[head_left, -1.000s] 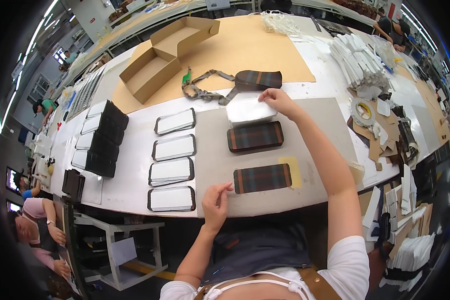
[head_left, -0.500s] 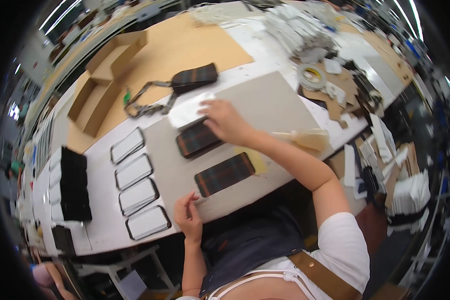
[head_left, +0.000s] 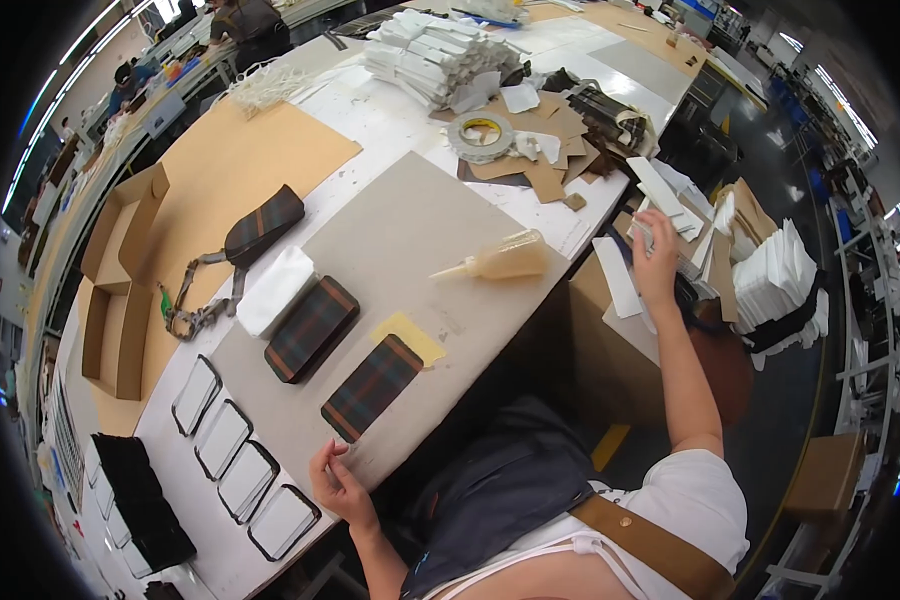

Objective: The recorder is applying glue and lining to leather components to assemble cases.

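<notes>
My left hand (head_left: 341, 488) rests at the near edge of the grey work board (head_left: 440, 350), its fingers loosely bent and apart, with nothing seen in them. Just beyond its fingertips lies a dark plaid rectangular panel (head_left: 373, 387), beside a yellow paper piece (head_left: 410, 338). My right hand (head_left: 655, 258) is stretched out past the table's right edge, over white strips and scraps (head_left: 660, 190). Its fingers are half bent with a gap at the thumb; nothing held is visible. Farther up the board sit a stack of plaid panels (head_left: 313, 328) and a white stack (head_left: 277, 292).
A glue bottle (head_left: 500, 258) with a thin nozzle lies on the board. Black-edged white panels (head_left: 223, 440) form a row at left. Beyond are a plaid pouch (head_left: 264, 227) with its strap, cardboard trays (head_left: 113, 340), a tape roll (head_left: 480, 137) and cardboard scraps (head_left: 545, 180).
My right hand has left the white stack and swung right, past the table edge. The view has turned right. My left hand remains near the plaid panel.
</notes>
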Demonstrator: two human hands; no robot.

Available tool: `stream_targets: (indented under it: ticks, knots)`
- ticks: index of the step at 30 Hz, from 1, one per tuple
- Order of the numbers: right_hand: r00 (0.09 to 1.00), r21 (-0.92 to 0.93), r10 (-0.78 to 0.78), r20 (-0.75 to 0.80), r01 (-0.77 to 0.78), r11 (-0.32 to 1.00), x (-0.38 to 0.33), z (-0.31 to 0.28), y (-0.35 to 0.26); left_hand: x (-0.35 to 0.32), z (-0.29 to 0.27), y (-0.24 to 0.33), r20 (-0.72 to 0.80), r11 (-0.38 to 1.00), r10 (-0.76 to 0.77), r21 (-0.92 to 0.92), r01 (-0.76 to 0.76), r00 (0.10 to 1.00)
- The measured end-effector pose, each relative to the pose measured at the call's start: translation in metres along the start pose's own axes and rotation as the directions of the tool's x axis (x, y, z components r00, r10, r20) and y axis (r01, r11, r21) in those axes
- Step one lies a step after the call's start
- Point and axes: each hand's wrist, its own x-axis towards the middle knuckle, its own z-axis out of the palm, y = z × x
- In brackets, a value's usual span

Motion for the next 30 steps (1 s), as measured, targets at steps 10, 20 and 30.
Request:
stream_targets:
  ticks: [10, 20, 30]
  knots:
    - [0.971, -0.364, 0.174, 0.164, -0.104, 0.926, 0.046, 0.001, 0.147, 0.0, -0.002, 0.0, -0.007, 1.0, 0.001, 0.023, -0.001, 1.0]
    - [0.923, -0.299, 0.29, 0.251, -0.211, 0.931, 0.063, -0.013, 0.147, 0.002, 0.002, 0.003, -0.007, 0.999, -0.002, 0.036, 0.003, 1.0]
    - [0.975, -0.521, 0.181, 0.127, -0.089, 0.849, 0.076, -0.016, 0.148, 0.009, 0.0, 0.01, -0.016, 1.0, -0.004, -0.007, 0.003, 1.0]
